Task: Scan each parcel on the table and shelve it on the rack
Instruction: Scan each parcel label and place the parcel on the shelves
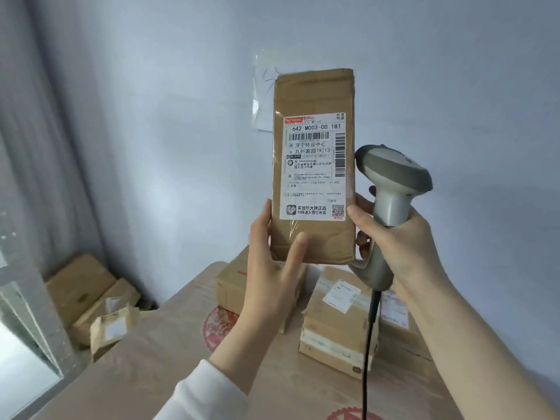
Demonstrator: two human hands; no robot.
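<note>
A tall, flat brown cardboard parcel [313, 95] with a white shipping label stands upright in the air before the wall. My left hand [272, 268] grips its lower left corner, thumb on the front face. My right hand [397, 241] holds a grey corded barcode scanner [391, 183] by the handle. The scanner's head sits just right of the label, and my right thumb touches the parcel's right edge. Below, several more cardboard parcels [339, 322] lie on the table [169, 359].
A black scanner cable [368, 353] hangs down over the table. More boxes [91, 295] are piled on the floor at the left, beside a curtain and window frame. A plastic sheet is stuck to the wall behind the held parcel.
</note>
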